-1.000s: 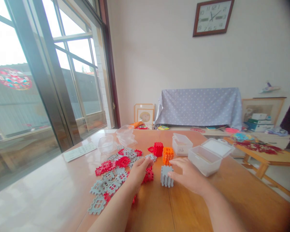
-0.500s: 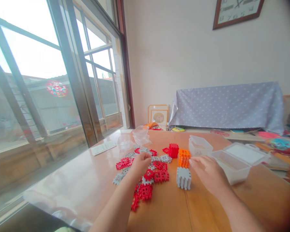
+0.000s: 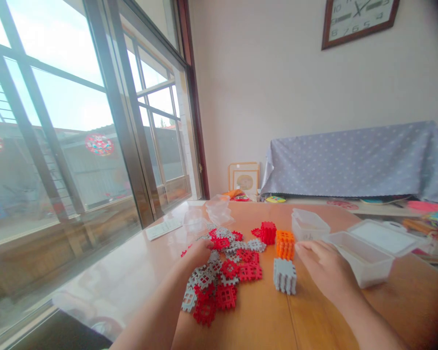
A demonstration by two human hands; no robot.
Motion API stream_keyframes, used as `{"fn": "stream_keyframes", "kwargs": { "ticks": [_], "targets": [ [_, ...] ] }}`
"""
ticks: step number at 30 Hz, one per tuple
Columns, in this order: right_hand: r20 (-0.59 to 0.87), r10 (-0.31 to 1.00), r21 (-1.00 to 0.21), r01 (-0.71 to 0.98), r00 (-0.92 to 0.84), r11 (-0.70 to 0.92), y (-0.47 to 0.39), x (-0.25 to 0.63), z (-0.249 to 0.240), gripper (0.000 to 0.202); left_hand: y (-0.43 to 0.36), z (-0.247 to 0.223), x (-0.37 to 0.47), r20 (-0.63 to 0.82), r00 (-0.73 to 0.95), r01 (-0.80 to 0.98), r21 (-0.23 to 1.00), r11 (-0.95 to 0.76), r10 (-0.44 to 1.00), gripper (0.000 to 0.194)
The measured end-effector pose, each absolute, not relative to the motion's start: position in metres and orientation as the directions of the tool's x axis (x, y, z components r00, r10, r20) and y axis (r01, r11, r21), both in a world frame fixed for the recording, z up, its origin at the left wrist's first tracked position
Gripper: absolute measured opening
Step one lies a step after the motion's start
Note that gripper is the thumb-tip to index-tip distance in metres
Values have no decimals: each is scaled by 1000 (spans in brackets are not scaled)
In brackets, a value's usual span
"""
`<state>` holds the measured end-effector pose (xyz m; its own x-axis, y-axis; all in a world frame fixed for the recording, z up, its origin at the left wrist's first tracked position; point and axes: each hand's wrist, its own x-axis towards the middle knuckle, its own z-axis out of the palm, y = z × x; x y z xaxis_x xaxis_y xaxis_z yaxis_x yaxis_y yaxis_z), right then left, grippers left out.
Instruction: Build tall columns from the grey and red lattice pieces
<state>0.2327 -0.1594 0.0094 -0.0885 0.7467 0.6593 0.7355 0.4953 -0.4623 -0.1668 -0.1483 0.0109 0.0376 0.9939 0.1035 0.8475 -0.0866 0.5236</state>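
Head view: notched red and grey plastic tiles (image 3: 228, 268), windowed, piled loose on wooden worktop (image 3: 255, 321). Left hand (image 3: 200, 252) at pile, can't tell grip. Right hand (image 3: 321, 260) partly open beside orange tile stack (image 3: 285, 244), near grey tile stack (image 3: 284, 277). Two open translucent plastic boxes (image 3: 372, 262) by it, contents unclear.

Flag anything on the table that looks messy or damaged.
The loose red and grey pieces look untidy: an overlapping jumble by the left hand, unlike the neat grey stack. No damage shows.
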Motion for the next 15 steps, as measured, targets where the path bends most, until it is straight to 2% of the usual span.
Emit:
{"fn": "stream_keyframes", "kwargs": {
  "ticks": [4,7,11,15],
  "targets": [
    [660,746,-468,729,-89,500,-160,232,11,31,-153,25,-172,53,77,935,343,-91,996,9],
    [665,743,-475,720,-82,505,-161,231,12,31,-157,32,-172,28,114,962,245,-117,993,17],
    [660,748,-498,709,-64,500,-163,230,13,32,-157,34,-170,2,158,972,177,-156,987,30],
    [653,755,-514,703,-51,492,-164,229,12,34,-155,34,-171,-6,166,977,134,-164,986,33]
  ]
}}
